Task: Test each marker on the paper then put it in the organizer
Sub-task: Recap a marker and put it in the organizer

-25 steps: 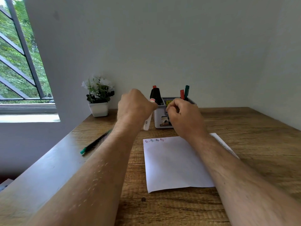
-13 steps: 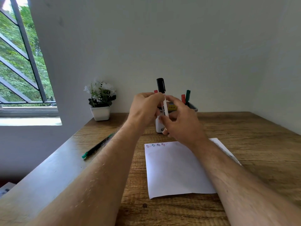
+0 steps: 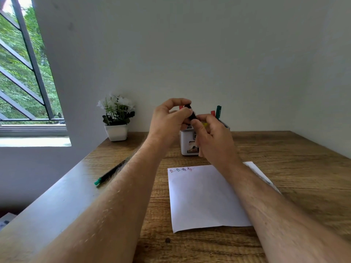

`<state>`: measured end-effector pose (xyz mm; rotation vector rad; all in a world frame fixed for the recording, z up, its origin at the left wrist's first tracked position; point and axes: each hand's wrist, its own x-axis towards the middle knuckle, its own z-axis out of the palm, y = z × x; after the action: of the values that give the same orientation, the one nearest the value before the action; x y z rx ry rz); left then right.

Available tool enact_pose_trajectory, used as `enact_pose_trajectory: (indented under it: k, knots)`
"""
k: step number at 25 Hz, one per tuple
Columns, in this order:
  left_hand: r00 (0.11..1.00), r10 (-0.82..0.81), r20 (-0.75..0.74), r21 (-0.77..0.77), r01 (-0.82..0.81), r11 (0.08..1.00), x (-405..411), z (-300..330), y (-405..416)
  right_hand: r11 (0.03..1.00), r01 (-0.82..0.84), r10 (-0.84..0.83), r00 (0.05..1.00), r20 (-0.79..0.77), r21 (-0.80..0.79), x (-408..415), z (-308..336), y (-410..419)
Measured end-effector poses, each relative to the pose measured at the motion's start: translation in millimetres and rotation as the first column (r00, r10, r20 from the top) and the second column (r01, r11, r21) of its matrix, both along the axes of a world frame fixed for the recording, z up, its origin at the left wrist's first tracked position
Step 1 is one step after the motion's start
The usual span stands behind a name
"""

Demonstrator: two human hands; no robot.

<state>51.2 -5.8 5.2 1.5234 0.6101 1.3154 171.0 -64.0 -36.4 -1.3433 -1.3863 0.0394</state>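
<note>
The wooden desk [image 3: 284, 168] runs up to a pale wall. On it lies a white sheet of paper [image 3: 205, 198] with small coloured test marks along its far edge. Beyond the paper stands a white organizer [image 3: 185, 143] with red and green markers sticking up. Above it, the left hand [image 3: 167, 122] and right hand [image 3: 212, 137] both pinch a black marker [image 3: 190, 113], fingers curled round it. A potted white-flowered plant [image 3: 116, 118] sits far left; a green-tipped pen [image 3: 112, 172] lies near the left edge.
</note>
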Motion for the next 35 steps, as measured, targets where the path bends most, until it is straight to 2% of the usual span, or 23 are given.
enact_pose_trajectory:
  k: [4,8,17,20,23,26,32,35]
  knots:
    - [0.998,-0.024,0.064,-0.049,0.027,0.998,0,0,-1,0.998,0.054,-0.057,0.996,0.066,0.038,3,1,0]
    - [1.000,-0.011,0.022,-0.064,0.013,0.998,-2,-3,2,0.995,0.094,-0.096,0.987,0.127,0.027,2,0,0]
    - [0.997,0.015,0.075,-0.113,-0.006,0.994,-3,0,2,0.985,0.152,-0.162,0.974,0.161,0.077,-3,9,-4]
    - [0.975,0.040,0.219,-0.194,0.003,0.981,-12,4,7,0.980,0.174,-0.186,0.973,0.133,0.097,-7,12,-8]
    - [0.898,-0.047,0.437,-0.251,0.172,0.953,-18,8,8,0.974,0.170,-0.176,0.984,0.024,0.151,-2,12,-9]
    - [0.823,-0.155,0.546,-0.249,0.336,0.908,-17,10,3,0.967,0.120,-0.110,0.992,-0.059,0.224,0,12,-10]
    - [0.837,-0.273,0.475,-0.186,0.399,0.898,-15,11,-4,0.960,0.036,0.010,0.986,-0.166,0.277,0,12,-11]
    - [0.899,-0.264,0.349,-0.226,0.354,0.907,-15,12,-8,0.968,0.057,-0.018,0.987,-0.159,0.245,-1,13,-14]
